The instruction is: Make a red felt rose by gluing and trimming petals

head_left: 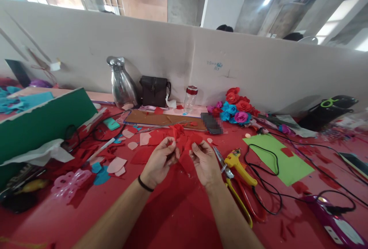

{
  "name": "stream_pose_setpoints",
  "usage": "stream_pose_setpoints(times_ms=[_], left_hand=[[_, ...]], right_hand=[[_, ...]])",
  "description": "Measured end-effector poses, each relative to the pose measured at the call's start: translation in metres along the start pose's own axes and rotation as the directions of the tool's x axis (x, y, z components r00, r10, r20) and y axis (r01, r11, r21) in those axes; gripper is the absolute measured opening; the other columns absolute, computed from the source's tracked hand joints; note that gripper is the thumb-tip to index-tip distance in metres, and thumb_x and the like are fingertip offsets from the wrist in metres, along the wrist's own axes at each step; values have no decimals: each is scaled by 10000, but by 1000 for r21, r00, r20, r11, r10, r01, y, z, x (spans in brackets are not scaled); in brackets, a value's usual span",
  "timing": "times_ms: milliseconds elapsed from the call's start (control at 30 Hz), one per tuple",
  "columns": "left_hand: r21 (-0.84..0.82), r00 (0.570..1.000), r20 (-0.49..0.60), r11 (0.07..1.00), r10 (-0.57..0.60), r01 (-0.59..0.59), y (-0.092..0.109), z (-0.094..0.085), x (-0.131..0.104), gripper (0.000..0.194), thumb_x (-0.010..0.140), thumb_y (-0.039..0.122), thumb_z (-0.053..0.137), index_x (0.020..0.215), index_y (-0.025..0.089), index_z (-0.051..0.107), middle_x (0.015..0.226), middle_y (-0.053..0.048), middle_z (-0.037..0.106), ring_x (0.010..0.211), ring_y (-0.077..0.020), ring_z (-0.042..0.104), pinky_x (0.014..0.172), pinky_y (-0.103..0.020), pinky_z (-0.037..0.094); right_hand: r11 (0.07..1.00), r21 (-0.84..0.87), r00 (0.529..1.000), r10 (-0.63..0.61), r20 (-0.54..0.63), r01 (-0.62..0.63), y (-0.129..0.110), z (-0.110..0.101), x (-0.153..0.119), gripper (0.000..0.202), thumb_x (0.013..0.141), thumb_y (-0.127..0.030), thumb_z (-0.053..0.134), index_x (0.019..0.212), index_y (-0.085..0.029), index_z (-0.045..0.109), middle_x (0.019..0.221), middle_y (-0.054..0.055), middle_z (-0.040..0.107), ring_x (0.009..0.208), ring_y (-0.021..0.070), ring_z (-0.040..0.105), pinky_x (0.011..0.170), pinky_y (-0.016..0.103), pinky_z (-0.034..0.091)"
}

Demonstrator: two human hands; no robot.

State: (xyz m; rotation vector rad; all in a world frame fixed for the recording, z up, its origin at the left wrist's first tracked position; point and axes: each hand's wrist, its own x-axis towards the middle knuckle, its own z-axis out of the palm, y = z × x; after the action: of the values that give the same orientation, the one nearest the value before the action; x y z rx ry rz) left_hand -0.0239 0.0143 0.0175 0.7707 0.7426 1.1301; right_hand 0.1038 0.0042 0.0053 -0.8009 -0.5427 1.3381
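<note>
Red crepe paper (186,159) hangs between my two hands over the red table, its edges bunched and curled. My left hand (162,161), with a black band at the wrist, pinches the paper's left side. On the other side my right hand (204,161) grips it between thumb and fingers. Just right of my right hand lie a yellow glue gun (240,166) and scissors (220,159), with yellow- and red-handled tools below. Red and pink paper petals (145,138) are scattered to the left of my hands.
Behind stand a metal jug (122,84), a dark bag (154,92), a glass jar (190,101) and paper flowers (237,107). A phone (212,123) lies before them. Black cables cross a green sheet (278,159) at right. A green board (48,126) stands left.
</note>
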Motion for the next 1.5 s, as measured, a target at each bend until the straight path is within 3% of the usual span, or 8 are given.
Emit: stream_pose_setpoints(times_ms=[267, 533, 667, 800, 1033, 1233, 1500], left_hand=[[-60, 1000, 23, 998, -17, 18, -2, 1, -1, 183, 686, 201, 694, 747, 159, 527, 596, 21, 594, 424, -40, 439, 427, -144, 316], [-138, 999, 11, 990, -31, 32, -3, -4, 3, 213, 691, 151, 665, 834, 187, 511, 553, 28, 590, 372, -41, 358, 384, -145, 241], [-186, 997, 34, 979, -75, 80, -2, -2, 1, 227, 666, 137, 679, 794, 187, 499, 546, 40, 569, 349, -29, 328, 377, -150, 241], [-190, 999, -24, 981, -34, 29, -1, 2, -1, 293, 611, 119, 717, 818, 189, 523, 556, 78, 528, 350, -16, 345, 376, -142, 258], [-201, 999, -14, 979, -46, 42, 0, 3, -1, 263, 598, 84, 677, 771, 186, 508, 541, 86, 507, 349, -10, 354, 370, -126, 279], [-240, 999, 11, 970, -35, 36, -7, 6, -4, 295, 558, 53, 679, 765, 195, 524, 556, 87, 526, 378, -21, 378, 408, -137, 317], [-164, 996, 84, 986, -2, 16, -20, 9, -9, 227, 644, 146, 692, 806, 205, 544, 534, 60, 549, 433, -52, 409, 486, -170, 339]], right_hand=[[998, 67, 1000, 1, -21, 1, 1, 0, 2, 296, 474, -250, 858, 630, -196, 613, 581, -82, 569, 490, 37, 442, 477, 152, 371], [994, 108, 999, -33, -7, 34, -1, 2, 2, 298, 470, -244, 850, 551, -202, 566, 534, -82, 529, 486, 53, 436, 477, 182, 370], [996, 42, 997, -75, 11, 74, -1, 3, -1, 228, 502, -259, 825, 606, -222, 625, 579, -62, 581, 493, 71, 449, 488, 213, 393], [986, -93, 985, -131, 116, 142, 0, 5, -7, 160, 547, -208, 789, 657, -227, 674, 576, -53, 603, 515, 88, 490, 523, 221, 410], [871, -349, 920, -243, 308, 347, -1, 8, -16, 59, 657, -193, 742, 671, -219, 691, 700, -17, 622, 680, 137, 583, 664, 259, 453], [817, -377, 898, -366, 246, 436, -3, 7, -15, 81, 671, -175, 730, 665, -220, 663, 689, -21, 603, 664, 132, 556, 641, 249, 439], [739, -428, 853, -474, 219, 520, -2, 5, -18, 77, 703, -165, 671, 682, -232, 637, 730, -11, 556, 685, 144, 547, 636, 257, 448]])
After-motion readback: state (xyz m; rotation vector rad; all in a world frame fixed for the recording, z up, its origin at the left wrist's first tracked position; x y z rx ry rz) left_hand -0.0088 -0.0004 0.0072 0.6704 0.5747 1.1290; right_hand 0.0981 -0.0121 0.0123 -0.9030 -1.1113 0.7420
